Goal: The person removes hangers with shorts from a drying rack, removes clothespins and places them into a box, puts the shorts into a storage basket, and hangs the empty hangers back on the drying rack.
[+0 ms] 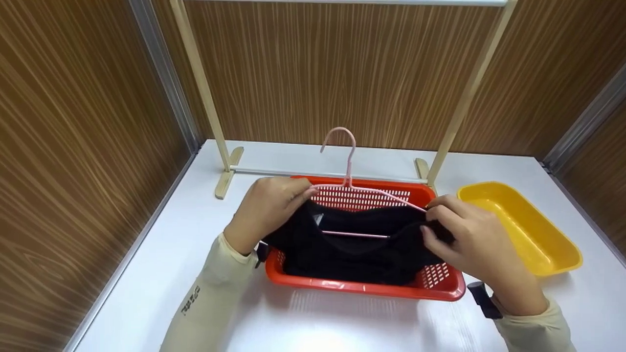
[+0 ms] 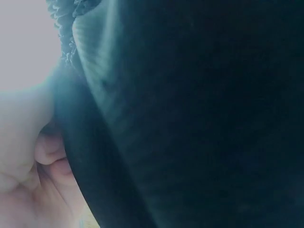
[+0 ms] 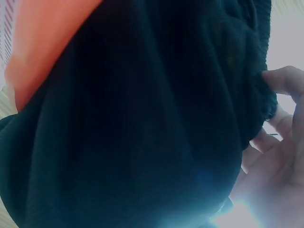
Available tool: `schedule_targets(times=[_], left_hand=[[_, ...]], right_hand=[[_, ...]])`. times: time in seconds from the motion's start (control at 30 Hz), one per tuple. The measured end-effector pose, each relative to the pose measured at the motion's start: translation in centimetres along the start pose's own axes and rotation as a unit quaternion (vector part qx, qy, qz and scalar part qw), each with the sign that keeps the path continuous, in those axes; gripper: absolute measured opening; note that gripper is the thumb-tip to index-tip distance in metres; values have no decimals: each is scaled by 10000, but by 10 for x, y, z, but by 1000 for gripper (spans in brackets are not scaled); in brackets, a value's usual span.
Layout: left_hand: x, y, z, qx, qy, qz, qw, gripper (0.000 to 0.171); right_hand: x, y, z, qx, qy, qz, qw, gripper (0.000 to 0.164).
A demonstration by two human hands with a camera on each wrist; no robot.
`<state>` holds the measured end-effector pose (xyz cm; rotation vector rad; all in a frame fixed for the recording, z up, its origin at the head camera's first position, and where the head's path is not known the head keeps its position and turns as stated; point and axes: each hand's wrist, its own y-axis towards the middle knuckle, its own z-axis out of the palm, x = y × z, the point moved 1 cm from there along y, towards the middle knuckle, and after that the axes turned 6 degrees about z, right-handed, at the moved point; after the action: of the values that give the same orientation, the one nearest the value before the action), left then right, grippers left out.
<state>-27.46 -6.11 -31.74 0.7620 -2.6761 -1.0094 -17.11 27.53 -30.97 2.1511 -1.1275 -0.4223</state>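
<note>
A black garment (image 1: pixel 352 256) hangs over the red basket (image 1: pixel 337 285), with a pink hanger (image 1: pixel 349 166) partly inside its neck opening. The hanger's hook points up and its lower bar crosses the opening. At the left shoulder, my left hand (image 1: pixel 274 208) pinches the garment against the hanger's arm. My right hand (image 1: pixel 469 234) grips the fabric at the opposite shoulder, near the hanger's right arm. Dark cloth (image 2: pixel 190 114) fills most of the left wrist view. In the right wrist view, the thumb and fingers hold the garment's gathered edge (image 3: pixel 266 95).
Behind the basket stands a rack with wooden posts (image 1: pixel 205 93), a white top bar (image 1: pixel 342 2) and wooden feet (image 1: pixel 225 184). A yellow tray (image 1: pixel 525 230) lies to the right on the white table (image 1: pixel 195 244). Wood-patterned panels (image 1: pixel 332 73) enclose the back and sides.
</note>
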Motion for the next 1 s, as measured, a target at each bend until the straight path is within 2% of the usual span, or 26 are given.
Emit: schedule_targets(times=[0.23,0.37,0.47,0.57,0.7,0.87,0.93,1.0], left_hand=[[12,-1,-3,-202,-263,-262,9991,32],[17,-2,-6,-331,-461,-294,9980,30],[19,-3,-10,-471,-670,-276,9963,28],[20,-3,-12,-598,-866,-292,9940,26],[22,-4,-12,-629,-933,-337,9931,21],[25,-5,-14,-720,-1083,-393,9907,22],[26,-5,-16,-865,-1200,-469,9879,24],[25,-5,-17,-1004,-1238,-539,9857,26]], right_hand=[[-12,-2,-9,-601,-100,170,9980,21],[-18,-4,-13,-808,-230,137,9964,26],[-20,-3,-15,-1300,-167,228,9911,31],[-21,-2,-16,-1943,136,379,9801,37],[-21,-3,-13,-2587,631,410,9630,43],[-23,-6,-8,-3447,1075,499,9312,46],[-24,-6,-7,-3591,1160,587,9242,45],[-24,-6,-6,-3563,1199,629,9245,44]])
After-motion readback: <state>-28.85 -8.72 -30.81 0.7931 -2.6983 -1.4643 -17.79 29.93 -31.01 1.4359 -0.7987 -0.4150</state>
